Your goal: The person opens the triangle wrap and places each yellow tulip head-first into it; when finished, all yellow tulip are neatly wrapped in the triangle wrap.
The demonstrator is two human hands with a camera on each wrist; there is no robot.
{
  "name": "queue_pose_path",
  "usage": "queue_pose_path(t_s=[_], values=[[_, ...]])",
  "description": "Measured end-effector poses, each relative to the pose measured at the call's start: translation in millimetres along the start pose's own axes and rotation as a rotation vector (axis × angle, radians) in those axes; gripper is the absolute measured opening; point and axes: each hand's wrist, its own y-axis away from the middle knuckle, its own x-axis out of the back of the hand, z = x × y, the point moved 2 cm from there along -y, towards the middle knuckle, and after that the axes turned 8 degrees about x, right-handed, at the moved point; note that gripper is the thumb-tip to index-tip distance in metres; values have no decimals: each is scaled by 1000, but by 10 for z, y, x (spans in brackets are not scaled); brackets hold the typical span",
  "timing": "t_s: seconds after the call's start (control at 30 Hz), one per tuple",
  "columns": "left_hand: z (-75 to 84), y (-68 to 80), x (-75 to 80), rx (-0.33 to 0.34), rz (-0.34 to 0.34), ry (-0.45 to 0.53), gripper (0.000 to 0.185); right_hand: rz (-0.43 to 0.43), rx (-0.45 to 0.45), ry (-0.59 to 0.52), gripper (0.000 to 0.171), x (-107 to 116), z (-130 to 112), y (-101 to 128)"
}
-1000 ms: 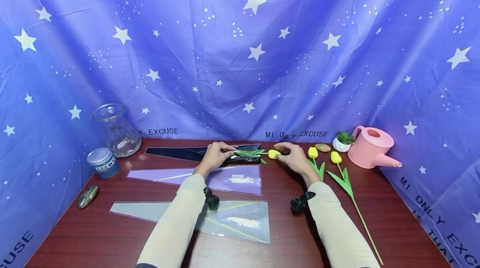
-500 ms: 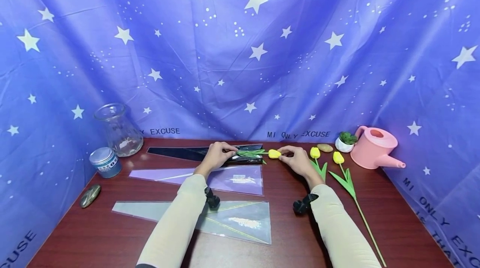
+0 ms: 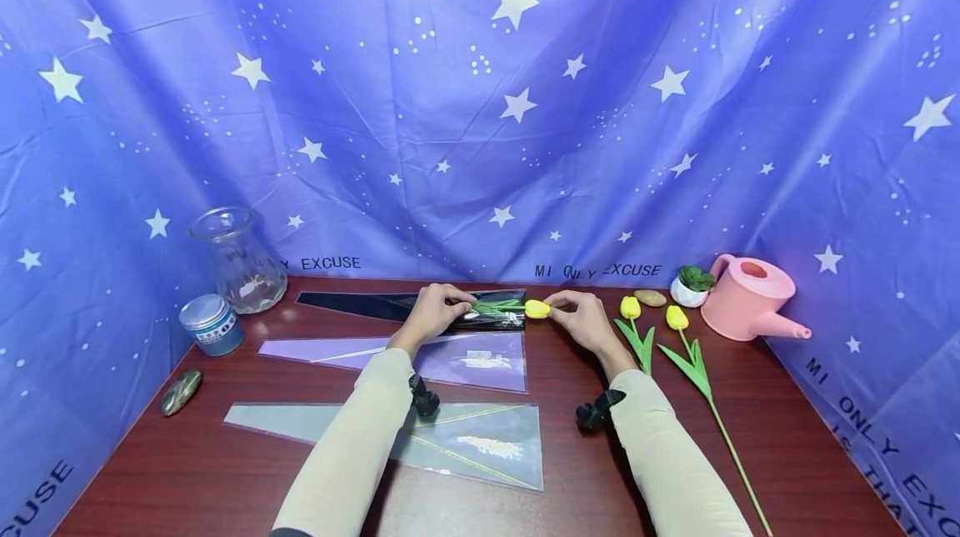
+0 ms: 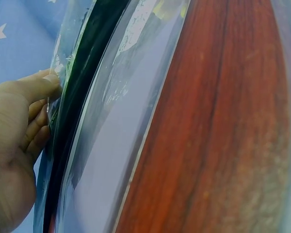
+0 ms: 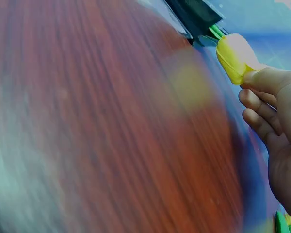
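A black cone-shaped flower sleeve (image 3: 390, 306) lies at the back of the wooden table (image 3: 570, 445). My left hand (image 3: 433, 309) pinches its open edge (image 4: 63, 92). A yellow tulip (image 3: 536, 308) lies with its green stem and leaves inside the sleeve mouth. My right hand (image 3: 579, 318) pinches the yellow bud (image 5: 235, 57) just outside the opening.
A purple sleeve (image 3: 420, 358) and a clear sleeve (image 3: 450, 437) lie nearer me. Two more yellow tulips (image 3: 675, 333) rest at the right, beside a small potted plant (image 3: 690, 283) and a pink watering can (image 3: 750, 297). A glass vase (image 3: 236, 260), a blue tin (image 3: 210, 324) and a stone (image 3: 178, 391) stand left.
My right hand has pushed the tulip leftward, so the bud now sits close to the sleeve mouth. The left hand keeps its hold in place.
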Motion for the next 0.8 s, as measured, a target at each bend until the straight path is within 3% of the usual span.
queue_pose_path(t_s=[0.5,0.8], values=[[17,-10,-6,-35,28,-13,13,-5,-63,-89,12,-266,-147,-112],[0,-12,-6,-28,44,12,15,0,-126,-212,16,-365,-159,-153]])
